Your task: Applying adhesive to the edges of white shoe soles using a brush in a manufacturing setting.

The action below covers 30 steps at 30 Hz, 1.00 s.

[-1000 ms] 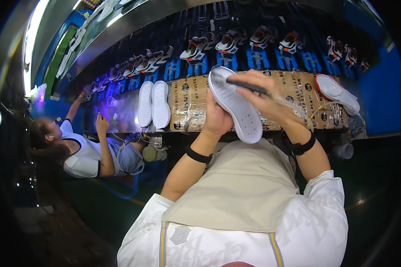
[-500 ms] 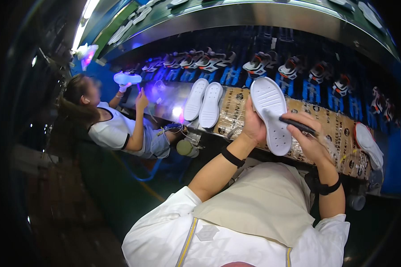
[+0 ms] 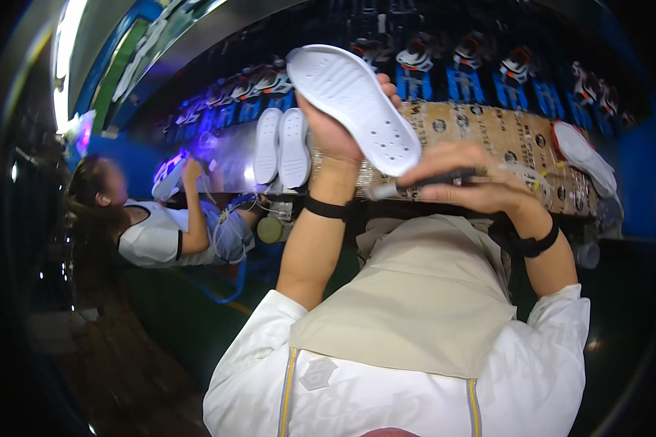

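Head view: white rubber shoe sole (image 3: 357, 105), dotted tread facing up.
Left hand (image 3: 335, 135) clamps it from below; right hand (image 3: 474, 186) just beside grips a dark pen-like tool (image 3: 423, 182).

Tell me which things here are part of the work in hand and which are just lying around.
In hand:
- left hand holding white shoe sole
- right hand holding dark pen-like tool

Lying about:
- pair of white soles
- brown patterned bench cover
- shoes on blue rack

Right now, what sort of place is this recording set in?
Probably a shoe factory line: the left hand holds a white sole, spare soles lie on the bench, and shoes sit in a row behind.
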Available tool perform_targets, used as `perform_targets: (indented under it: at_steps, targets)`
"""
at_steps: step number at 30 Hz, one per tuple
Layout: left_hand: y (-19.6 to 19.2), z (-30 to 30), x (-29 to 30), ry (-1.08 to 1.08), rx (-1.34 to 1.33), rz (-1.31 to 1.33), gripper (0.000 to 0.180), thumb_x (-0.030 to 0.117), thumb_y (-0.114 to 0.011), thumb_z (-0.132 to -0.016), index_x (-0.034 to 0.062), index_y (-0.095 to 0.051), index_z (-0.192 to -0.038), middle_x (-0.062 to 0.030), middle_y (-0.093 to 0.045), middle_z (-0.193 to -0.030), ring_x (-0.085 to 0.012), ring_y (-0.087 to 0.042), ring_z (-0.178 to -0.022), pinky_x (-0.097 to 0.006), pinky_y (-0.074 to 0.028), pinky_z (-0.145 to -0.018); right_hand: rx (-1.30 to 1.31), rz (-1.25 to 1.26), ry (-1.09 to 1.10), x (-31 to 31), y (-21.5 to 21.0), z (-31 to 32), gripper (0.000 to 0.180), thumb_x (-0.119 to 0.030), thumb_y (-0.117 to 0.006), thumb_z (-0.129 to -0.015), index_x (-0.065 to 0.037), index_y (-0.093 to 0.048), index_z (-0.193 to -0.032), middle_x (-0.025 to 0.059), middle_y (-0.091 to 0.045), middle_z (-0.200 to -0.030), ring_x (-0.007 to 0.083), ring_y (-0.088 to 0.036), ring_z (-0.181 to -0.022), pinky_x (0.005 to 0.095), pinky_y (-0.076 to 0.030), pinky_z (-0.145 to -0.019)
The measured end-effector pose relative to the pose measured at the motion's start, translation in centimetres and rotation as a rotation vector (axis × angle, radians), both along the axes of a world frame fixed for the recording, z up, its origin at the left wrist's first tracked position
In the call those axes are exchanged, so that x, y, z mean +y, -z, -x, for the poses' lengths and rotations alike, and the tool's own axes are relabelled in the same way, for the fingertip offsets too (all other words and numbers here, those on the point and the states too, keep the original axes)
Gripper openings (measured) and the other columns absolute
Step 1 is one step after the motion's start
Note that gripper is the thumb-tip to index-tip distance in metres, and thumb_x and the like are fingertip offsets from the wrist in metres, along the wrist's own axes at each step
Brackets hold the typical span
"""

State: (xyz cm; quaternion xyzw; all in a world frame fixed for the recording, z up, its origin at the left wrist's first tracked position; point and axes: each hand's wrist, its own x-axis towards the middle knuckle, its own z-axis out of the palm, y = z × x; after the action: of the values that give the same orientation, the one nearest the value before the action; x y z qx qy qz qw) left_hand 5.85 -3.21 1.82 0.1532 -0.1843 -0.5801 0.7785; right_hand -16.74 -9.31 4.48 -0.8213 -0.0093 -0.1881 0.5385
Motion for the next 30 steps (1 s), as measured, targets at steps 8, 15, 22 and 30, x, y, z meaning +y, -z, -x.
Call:
perform_targets:
  at_steps: [8,15,22,30]
  targets:
    - [-2.3,-0.6,-0.5,0.023,-0.154,-0.02,0.104,0.089,-0.027,-0.089,-0.0005,-0.058,-0.132,-0.024,-0.059,-0.11,-0.0338,-0.058,-0.093,-0.049,-0.051,-0.082,-0.007,0.223,0.019,-0.3,-2.3,0.7,0.024,-0.014,-0.078,-0.089,-0.01,-0.077,-0.113,0.01,-0.075,-0.104,0.0273,-0.07,-0.093,0.0373,-0.051,-0.083]
    - [-3.6,-2.2,-3.2,0.23,-0.431,0.043,0.107,0.088,-0.019,-0.091,-0.0011,-0.056,-0.138,-0.0305,-0.066,-0.117,-0.0389,-0.071,-0.099,-0.05,-0.059,-0.088,-0.015,0.51,0.093,-0.8,-2.9,0.3,0.029,-0.02,-0.077,-0.09,-0.01,-0.076,-0.117,0.0054,-0.07,-0.083,0.0231,-0.063,-0.078,0.0381,-0.047,-0.078]
    - [-5.3,-0.3,-5.5,0.238,-0.95,-0.206,0.068,0.061,-0.032,-0.109,0.0055,-0.066,-0.131,-0.0164,-0.072,-0.113,-0.019,-0.073,-0.096,-0.035,-0.061,-0.085,0.038,0.656,0.043,-1.2,-3.0,0.1,0.032,-0.016,-0.08,-0.086,-0.012,-0.076,-0.118,0.0037,-0.063,-0.082,0.0233,-0.058,-0.081,0.037,-0.041,-0.08]
    - [-6.5,0.7,-6.7,0.503,-1.224,-0.382,0.074,0.065,-0.04,-0.106,0.0026,-0.066,-0.135,-0.0184,-0.07,-0.121,-0.0188,-0.067,-0.106,-0.032,-0.054,-0.093,0.054,0.716,0.03,-1.6,-3.6,0.7,0.032,-0.014,-0.078,-0.086,-0.014,-0.075,-0.118,0.0042,-0.063,-0.089,0.0254,-0.058,-0.087,0.0384,-0.042,-0.083]
